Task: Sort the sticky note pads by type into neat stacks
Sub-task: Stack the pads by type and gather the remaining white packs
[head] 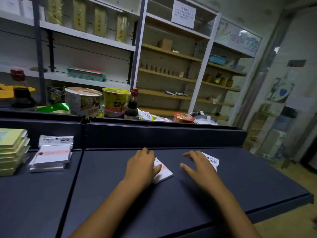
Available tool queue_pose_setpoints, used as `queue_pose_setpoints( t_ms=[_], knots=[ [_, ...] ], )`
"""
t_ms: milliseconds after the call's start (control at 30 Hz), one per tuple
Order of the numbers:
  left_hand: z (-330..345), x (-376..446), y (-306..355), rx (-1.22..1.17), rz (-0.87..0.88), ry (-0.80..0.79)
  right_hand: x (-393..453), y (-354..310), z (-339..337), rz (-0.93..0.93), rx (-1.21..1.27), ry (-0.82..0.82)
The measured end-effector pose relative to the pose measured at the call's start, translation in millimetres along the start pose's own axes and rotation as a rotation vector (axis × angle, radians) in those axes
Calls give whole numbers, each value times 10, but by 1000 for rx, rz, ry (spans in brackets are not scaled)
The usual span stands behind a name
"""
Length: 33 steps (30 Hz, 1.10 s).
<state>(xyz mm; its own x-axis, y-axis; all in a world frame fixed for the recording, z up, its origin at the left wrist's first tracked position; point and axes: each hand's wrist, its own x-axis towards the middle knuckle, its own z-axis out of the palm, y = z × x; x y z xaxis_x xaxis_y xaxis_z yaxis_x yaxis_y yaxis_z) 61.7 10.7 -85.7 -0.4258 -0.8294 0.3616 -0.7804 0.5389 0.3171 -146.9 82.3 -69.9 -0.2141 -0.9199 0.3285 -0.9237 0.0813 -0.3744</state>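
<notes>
Two pad stacks [49, 160] far left on the shelf [240, 182] – two loose pads [163, 172] under the hands, mid-shelf

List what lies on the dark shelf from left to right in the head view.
Yellow-green pad stack → white pad stack → left hand resting on a white pad → right hand over another white pad.
</notes>
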Motion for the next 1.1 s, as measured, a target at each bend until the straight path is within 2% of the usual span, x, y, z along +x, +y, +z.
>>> queue_pose_setpoints(
  t_ms=[133, 233, 433, 633, 867, 1100],
  knots=[
    [77, -47, -10, 78, -46, -115, 104, 33, 71, -14, 34, -7],
    [84, -75, -30, 102, -68, -145, 127, 62, 126, -27, 53, -12],
    [15, -94, -122, -1, -112, -204, 144, 156, 128, -54, 77, -31],
    [19, -98, -144, -93, -107, -119, 127, 333, 81, -66, 98, -26],
    [13, -56, -85, -480, 46, 6, 68, 484, 110, -79, 131, 7],
    [-85, -77, -14, -839, -11, 88, 77, 580, -17, -64, 162, -33]
  ],
)
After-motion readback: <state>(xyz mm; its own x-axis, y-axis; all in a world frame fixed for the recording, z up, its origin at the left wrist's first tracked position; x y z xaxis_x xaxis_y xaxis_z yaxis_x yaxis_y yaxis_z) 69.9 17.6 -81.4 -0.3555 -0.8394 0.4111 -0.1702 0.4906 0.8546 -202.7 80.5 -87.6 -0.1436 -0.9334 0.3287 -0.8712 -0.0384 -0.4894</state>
